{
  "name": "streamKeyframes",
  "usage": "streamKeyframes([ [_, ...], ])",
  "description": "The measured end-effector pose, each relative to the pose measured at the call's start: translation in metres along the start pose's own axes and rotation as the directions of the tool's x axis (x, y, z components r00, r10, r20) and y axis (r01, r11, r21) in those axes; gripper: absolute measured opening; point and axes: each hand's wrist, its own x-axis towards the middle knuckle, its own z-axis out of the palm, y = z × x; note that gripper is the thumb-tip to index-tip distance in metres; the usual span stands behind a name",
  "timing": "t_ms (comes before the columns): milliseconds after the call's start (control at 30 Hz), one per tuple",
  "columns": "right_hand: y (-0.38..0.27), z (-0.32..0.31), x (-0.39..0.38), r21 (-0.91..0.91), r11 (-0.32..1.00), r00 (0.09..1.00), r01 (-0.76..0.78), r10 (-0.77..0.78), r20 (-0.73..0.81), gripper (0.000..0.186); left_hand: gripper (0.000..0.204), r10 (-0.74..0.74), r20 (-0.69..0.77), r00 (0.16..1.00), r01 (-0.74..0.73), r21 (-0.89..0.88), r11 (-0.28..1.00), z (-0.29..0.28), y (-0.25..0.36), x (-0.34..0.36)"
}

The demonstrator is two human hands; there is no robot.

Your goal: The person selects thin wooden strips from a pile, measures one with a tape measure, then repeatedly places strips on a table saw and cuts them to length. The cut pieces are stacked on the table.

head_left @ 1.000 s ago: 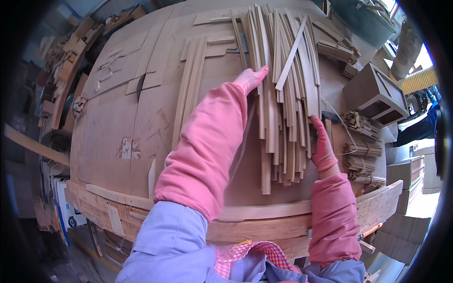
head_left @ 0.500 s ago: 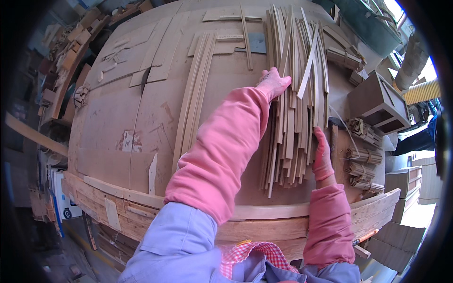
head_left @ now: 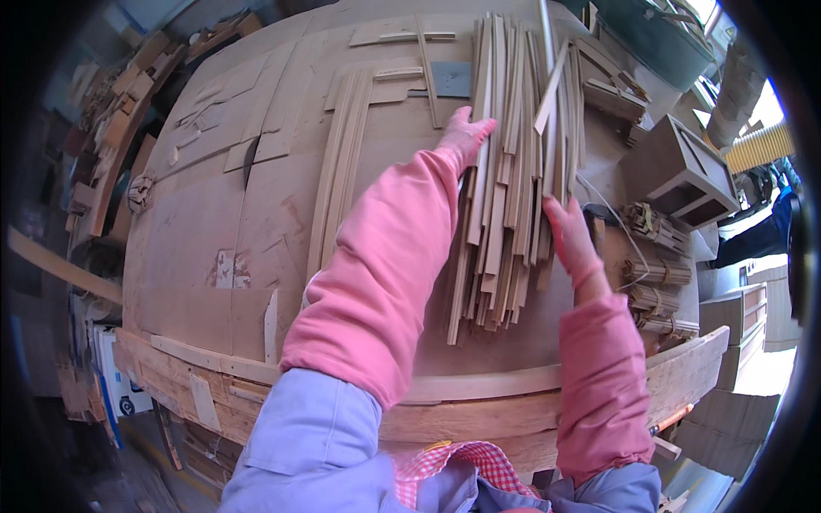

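Now | left hand (head_left: 466, 132), right hand (head_left: 569, 239) flat, fingers together on strips (head_left: 509, 171) | box (head_left: 680, 175) right

The setting is a woodworking workshop. A large worn workbench (head_left: 197, 256) of rough boards carries a loose pile of thin wooden slats (head_left: 513, 171), further strips (head_left: 342, 171) and flat offcuts. Tied bundles of sticks (head_left: 654, 274), an open wooden box (head_left: 684, 171) and stacked scrap timber (head_left: 111, 145) surround the bench.
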Motion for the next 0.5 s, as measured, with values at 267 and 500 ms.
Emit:
streamKeyframes([
  [267, -0.039, -0.027, 0.008, -0.401, 0.903, 0.978, -0.153, 0.197, 0.073, 0.080, 0.093, -0.075, 0.096, 0.993, 0.060, 0.147, 0.987, -0.015, -0.011, -0.016],
  [500, -0.054, -0.008, -0.130, -0.632, 0.677, 0.899, 0.377, -0.431, 0.076, 0.054, 0.066, 0.068, 0.074, 0.995, -0.083, 0.239, 0.967, -0.045, -0.047, -0.092],
])
